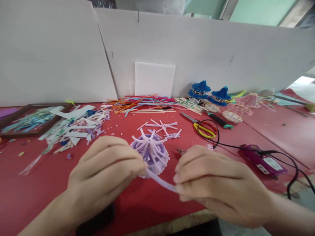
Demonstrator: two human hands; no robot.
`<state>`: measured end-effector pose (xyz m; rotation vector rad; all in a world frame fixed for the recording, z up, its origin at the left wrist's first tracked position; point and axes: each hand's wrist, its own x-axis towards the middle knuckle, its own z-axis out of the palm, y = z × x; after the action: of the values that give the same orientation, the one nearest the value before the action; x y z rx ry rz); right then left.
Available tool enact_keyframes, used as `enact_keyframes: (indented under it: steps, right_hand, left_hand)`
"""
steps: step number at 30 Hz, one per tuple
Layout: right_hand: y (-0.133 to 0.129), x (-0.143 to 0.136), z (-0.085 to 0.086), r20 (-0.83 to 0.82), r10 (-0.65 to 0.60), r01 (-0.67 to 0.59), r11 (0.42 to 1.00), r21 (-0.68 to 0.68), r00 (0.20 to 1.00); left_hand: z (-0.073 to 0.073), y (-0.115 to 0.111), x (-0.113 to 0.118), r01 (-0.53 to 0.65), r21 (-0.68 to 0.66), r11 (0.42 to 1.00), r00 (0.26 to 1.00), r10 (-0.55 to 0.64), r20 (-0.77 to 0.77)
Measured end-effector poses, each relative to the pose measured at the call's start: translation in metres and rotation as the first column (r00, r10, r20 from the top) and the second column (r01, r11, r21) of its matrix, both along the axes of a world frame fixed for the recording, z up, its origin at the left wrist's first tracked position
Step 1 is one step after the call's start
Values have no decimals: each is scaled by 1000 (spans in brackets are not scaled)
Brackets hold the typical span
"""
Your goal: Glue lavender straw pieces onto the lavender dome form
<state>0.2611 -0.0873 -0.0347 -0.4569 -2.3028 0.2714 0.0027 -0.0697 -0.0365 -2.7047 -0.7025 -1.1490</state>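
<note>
A thin light-purple strip [161,181] stretches between my two hands, bowed slightly downward. My left hand [105,173] pinches one end, and my right hand [216,180] pinches the other. Just behind the strip stands a small purple model [150,150] with a pointed roof of radiating strips over a round base; my left fingers cover part of its left side. Several short purple strips [164,127] lie loose behind the model. Close to my right fingertips is a metal tip [180,151] of some tool, the rest of it hidden by the hand.
Yellow-handled scissors [205,130], a black-and-green tool [220,120] and a purple power strip [264,160] with cables lie at right. Blue-roofed models [200,89] and pink pieces [246,101] stand behind. Scraps [76,126] and a brown frame [23,133] are left. Coloured sticks [147,105] lie by the white board.
</note>
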Motion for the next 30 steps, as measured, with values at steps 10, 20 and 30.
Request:
enact_keyframes:
  steps: [10, 20, 30]
  right_hand:
    - [1, -17, -40, -135, -308, 336, 872, 357, 942]
    - [8, -22, -51, -68, -232, 240, 896, 374, 970]
    - [9, -27, -48, -71, -270, 279, 927, 252, 960]
  left_hand:
    - [-15, 4, 13, -238, -610, 756, 875, 440, 204]
    - [-21, 5, 23, -168, -685, 708, 882, 418, 216]
    - [-19, 5, 28, -302, -563, 769, 887, 443, 130]
